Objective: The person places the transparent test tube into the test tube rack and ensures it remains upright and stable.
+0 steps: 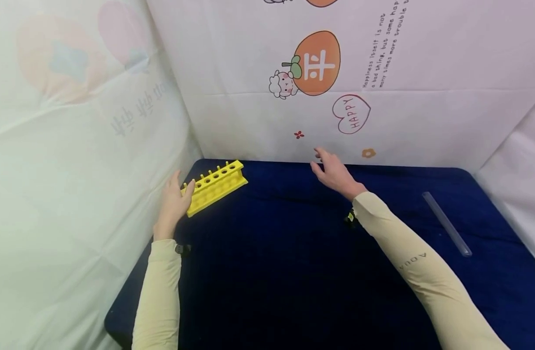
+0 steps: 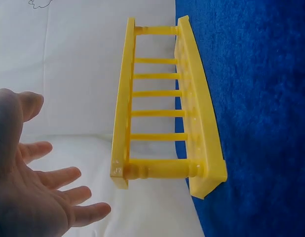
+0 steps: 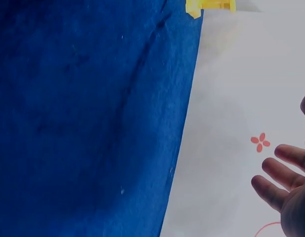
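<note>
A yellow test tube rack [image 1: 216,188] with a row of round holes and upright pegs stands near the far left corner of the table. My left hand [image 1: 173,206] is at the rack's near end, fingers and thumb spread. In the left wrist view, a gap shows between that hand [image 2: 34,197] and the rack [image 2: 204,123]. Over the table's far edge hovers my right hand [image 1: 336,176], fingers loosely extended and holding nothing. A clear test tube [image 1: 446,223] lies on the right side of the table. Only one corner of the rack [image 3: 194,9] shows in the right wrist view.
A dark blue cloth [image 1: 267,272] covers the table. White printed curtains [image 1: 241,116] rise behind its far edge and along the left side [image 1: 75,194]. More white fabric [image 1: 521,160] hangs at the right. Small cameras sit at both wrists.
</note>
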`<move>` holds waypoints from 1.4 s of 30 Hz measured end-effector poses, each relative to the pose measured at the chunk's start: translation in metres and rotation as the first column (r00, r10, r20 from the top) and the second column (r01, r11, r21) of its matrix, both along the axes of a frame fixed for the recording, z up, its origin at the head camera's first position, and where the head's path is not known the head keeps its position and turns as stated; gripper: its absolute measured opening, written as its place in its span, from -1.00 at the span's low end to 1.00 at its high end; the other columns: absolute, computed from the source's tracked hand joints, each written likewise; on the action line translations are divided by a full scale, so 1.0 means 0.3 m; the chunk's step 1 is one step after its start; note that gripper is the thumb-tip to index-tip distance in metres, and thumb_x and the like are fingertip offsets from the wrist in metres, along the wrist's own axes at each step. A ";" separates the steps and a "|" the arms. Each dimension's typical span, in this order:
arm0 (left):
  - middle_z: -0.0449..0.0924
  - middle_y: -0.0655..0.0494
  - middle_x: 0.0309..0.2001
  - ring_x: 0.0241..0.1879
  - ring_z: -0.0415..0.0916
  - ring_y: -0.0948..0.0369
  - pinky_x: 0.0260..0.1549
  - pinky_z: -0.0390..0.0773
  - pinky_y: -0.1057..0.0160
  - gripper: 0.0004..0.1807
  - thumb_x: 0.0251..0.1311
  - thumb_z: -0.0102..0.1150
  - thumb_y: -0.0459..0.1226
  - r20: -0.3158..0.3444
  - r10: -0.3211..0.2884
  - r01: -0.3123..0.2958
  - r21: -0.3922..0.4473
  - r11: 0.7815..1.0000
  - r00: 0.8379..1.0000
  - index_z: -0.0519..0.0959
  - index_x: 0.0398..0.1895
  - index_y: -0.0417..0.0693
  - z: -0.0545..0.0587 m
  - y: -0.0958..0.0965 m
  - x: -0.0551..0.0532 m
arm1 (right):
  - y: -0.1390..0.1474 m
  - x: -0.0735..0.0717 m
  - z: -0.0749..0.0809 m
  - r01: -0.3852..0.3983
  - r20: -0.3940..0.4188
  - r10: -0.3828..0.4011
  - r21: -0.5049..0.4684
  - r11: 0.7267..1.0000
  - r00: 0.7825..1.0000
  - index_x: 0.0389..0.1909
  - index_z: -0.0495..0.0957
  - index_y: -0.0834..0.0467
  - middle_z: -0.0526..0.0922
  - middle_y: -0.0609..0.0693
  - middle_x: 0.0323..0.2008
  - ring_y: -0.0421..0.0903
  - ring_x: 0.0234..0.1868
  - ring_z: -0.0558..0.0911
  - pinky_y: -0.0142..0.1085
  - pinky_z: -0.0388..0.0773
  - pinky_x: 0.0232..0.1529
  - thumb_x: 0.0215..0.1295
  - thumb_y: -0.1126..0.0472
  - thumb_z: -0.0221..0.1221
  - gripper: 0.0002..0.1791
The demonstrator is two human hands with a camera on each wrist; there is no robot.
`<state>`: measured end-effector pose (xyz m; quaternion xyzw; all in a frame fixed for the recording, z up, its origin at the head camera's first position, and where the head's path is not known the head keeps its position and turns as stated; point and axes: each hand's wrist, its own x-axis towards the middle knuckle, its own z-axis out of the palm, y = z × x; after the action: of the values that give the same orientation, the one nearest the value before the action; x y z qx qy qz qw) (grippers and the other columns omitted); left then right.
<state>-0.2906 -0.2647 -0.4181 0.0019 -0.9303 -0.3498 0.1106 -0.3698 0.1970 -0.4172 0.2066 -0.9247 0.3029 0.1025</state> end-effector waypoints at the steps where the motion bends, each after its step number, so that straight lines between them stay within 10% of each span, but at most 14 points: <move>1: -0.13 -0.27 0.55 0.50 -0.09 -0.25 0.42 0.02 -0.28 -0.19 0.46 -0.20 0.13 -0.003 0.005 -0.005 0.005 1.000 1.000 -0.16 0.59 -0.02 -0.003 -0.001 -0.002 | -0.006 -0.003 -0.001 0.000 -0.005 0.000 -0.005 1.000 1.000 0.45 0.16 0.19 0.44 0.26 0.28 0.21 0.25 0.47 0.14 0.43 0.22 0.51 0.06 0.00 -0.41; 20: -0.17 -0.12 0.58 0.53 -0.11 -0.15 0.44 0.02 -0.24 -0.18 0.45 -0.23 0.18 0.034 0.111 -0.114 0.148 0.982 0.993 -0.15 0.59 -0.01 -0.094 0.006 -0.004 | -0.131 -0.023 -0.056 -0.009 0.035 0.011 -0.069 0.998 0.999 0.46 0.15 0.14 0.50 0.22 0.24 0.14 0.17 0.55 0.07 0.50 0.16 0.53 0.03 -0.04 -0.42; 42: -0.13 -0.18 0.55 0.53 -0.07 -0.11 0.46 0.06 -0.17 -0.22 0.47 -0.18 0.08 0.101 0.254 -0.273 0.299 0.914 0.962 -0.13 0.58 -0.04 -0.111 0.050 -0.023 | -0.242 -0.054 -0.087 -0.050 0.062 0.057 -0.110 0.993 0.996 0.48 0.12 0.12 0.52 0.16 0.21 0.07 0.11 0.58 0.01 0.55 0.08 0.54 0.01 -0.06 -0.41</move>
<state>-0.2974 -0.2497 -0.4515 0.1551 -0.8579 -0.4730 0.1273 -0.3858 0.1245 -0.4432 0.2155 -0.9039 0.3616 0.0755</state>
